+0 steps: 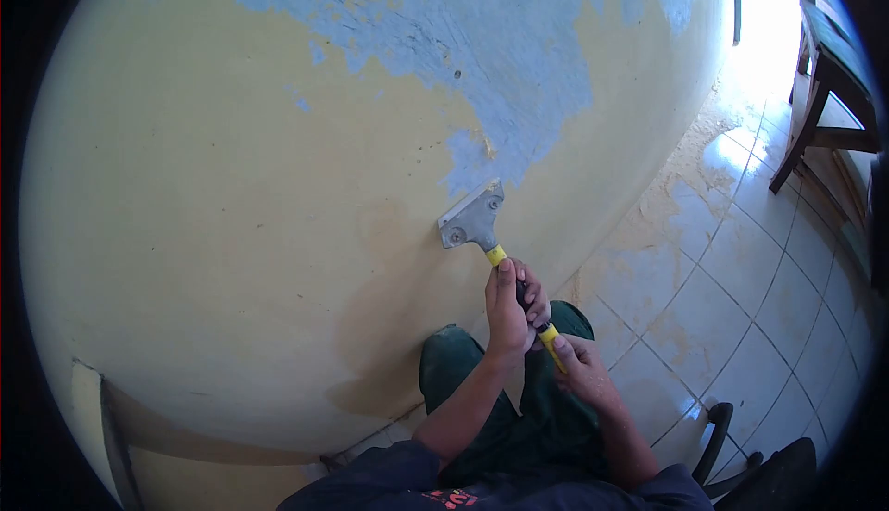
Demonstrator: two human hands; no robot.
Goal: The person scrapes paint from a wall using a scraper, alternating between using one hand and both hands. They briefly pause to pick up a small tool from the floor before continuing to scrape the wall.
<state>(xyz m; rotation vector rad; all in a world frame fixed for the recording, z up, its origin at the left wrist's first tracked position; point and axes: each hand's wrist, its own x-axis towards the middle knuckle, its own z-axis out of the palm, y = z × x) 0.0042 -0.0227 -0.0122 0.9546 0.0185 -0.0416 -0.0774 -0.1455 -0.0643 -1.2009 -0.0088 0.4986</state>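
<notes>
A long-handled scraper with a wide grey metal head lies against the wall, its blade at the lower edge of a bare blue patch. Cream paint surrounds that patch with ragged borders. My left hand is wrapped round the upper part of the black and yellow handle, thumb along it. Lower down, my right hand grips the yellow end of the same handle. A loose paint flake clings just above the blade.
White floor tiles to the right carry paint scrapings along the wall's foot. A dark wooden chair stands at the upper right. Black chair legs are at the lower right. A wall ledge juts out at the lower left.
</notes>
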